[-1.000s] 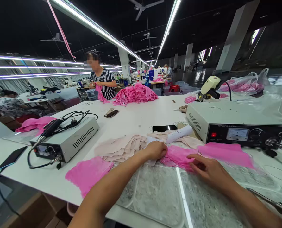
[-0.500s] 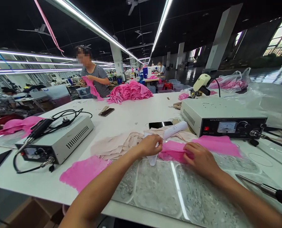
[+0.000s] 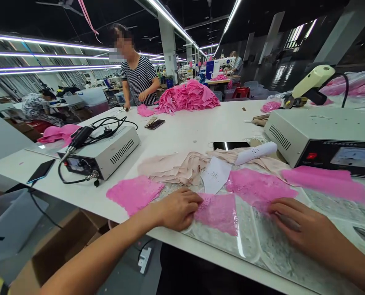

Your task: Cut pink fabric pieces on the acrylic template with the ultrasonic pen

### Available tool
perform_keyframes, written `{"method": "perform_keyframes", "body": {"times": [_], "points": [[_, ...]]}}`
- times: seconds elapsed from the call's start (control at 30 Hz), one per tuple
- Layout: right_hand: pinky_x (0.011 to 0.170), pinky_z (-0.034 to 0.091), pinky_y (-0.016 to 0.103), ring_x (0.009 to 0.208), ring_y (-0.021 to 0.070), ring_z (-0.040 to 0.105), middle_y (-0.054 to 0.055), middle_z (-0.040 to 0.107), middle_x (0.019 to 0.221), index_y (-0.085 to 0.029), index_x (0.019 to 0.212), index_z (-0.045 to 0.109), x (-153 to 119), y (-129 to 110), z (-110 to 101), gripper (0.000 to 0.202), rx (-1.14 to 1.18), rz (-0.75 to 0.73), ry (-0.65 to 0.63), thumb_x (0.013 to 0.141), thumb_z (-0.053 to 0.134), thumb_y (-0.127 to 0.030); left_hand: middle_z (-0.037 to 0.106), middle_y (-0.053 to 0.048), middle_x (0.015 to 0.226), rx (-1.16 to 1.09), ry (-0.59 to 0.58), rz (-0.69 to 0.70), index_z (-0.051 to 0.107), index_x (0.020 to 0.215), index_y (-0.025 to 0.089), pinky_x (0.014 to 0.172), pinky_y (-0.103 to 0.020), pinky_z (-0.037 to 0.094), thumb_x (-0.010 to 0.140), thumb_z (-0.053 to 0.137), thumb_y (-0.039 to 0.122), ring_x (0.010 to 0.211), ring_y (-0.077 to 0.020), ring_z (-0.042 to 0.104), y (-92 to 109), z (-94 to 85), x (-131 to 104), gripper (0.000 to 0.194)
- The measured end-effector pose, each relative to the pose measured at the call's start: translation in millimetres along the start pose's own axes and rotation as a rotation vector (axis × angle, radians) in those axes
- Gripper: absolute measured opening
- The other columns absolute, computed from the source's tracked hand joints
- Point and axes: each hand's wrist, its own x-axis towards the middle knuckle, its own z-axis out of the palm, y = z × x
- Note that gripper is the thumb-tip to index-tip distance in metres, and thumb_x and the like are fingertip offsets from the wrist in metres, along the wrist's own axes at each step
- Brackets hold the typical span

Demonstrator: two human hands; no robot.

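Note:
My left hand (image 3: 180, 208) is closed, its fingertips pinching the left edge of a small pink fabric piece (image 3: 218, 214) that lies flat on a clear sheet with a grey stone-like pattern (image 3: 231, 246). My right hand (image 3: 299, 223) has its thumb and fingers together at the lower right corner of a second pink fabric piece (image 3: 259, 184). Just beyond the left hand sits a white card with small holes (image 3: 216, 174). Another pink fabric piece (image 3: 134, 192) rests left of my left wrist. Stacked pale beige fabric (image 3: 176, 166) lies behind.
A grey control box (image 3: 111, 153) with a cabled handpiece stands left, and a second box (image 3: 326, 127) stands right. A rolled white card (image 3: 256, 153) and a phone (image 3: 231, 145) lie between. Across the table, a person in a striped top (image 3: 141, 80) stands beside heaped pink fabric (image 3: 190, 98).
The view has shifted right and down. My hands have moved apart, and the bunched pink fabric now shows as two flat pieces. The far person has lowered the pink piece to the table.

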Motion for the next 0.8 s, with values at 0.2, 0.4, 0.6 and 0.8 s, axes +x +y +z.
{"method": "perform_keyframes", "body": {"times": [0.2,0.4,0.6,0.8], "points": [[0.055,0.058,0.029,0.069,0.0196,0.068,0.003,0.069,0.091,-0.025,0.092,0.066,-8.4,-6.3,5.5,0.022,0.029,-0.032,0.042,0.092,0.046,-0.033,0.064,-0.011,0.124,-0.002,-0.003,-0.060,0.062,0.086,0.017,0.106,-0.041,0.039,0.080,0.051,0.012,0.113,-0.0246,0.061,4.8,-6.5,-30.0,0.014],[0.059,0.057,0.030,0.071,0.0204,0.068,0.003,0.069,0.089,-0.027,0.088,0.067,3.8,-21.5,13.8,0.018,0.207,0.025,0.023,0.089,0.051,-0.035,0.064,-0.013,0.114,0.004,0.150,-0.421,0.062,0.101,0.016,0.094,-0.037,0.048,0.093,0.047,0.023,0.106,-0.0226,0.060,1.0,8.6,-30.5,0.018],[0.052,0.049,0.031,0.060,0.0182,0.062,0.006,0.068,0.088,-0.022,0.090,0.066,54.5,-49.5,39.6,0.025,0.334,0.102,-0.177,0.089,0.043,-0.032,0.060,-0.007,0.095,-0.031,0.218,-0.713,0.062,0.089,0.017,0.081,-0.034,0.050,0.083,0.062,0.028,0.089,-0.0209,0.060,2.0,12.7,-31.8,0.012],[0.057,0.048,0.028,0.062,0.0151,0.058,0.004,0.064,0.082,-0.022,0.089,0.063,66.0,-85.0,44.4,0.021,0.505,0.019,-0.266,0.091,0.042,-0.023,0.058,-0.005,0.091,-0.134,0.216,-0.800,0.061,0.078,0.017,0.078,-0.031,0.047,0.076,0.063,0.019,0.085,-0.0195,0.057,21.6,7.9,-39.0,0.003]]}}
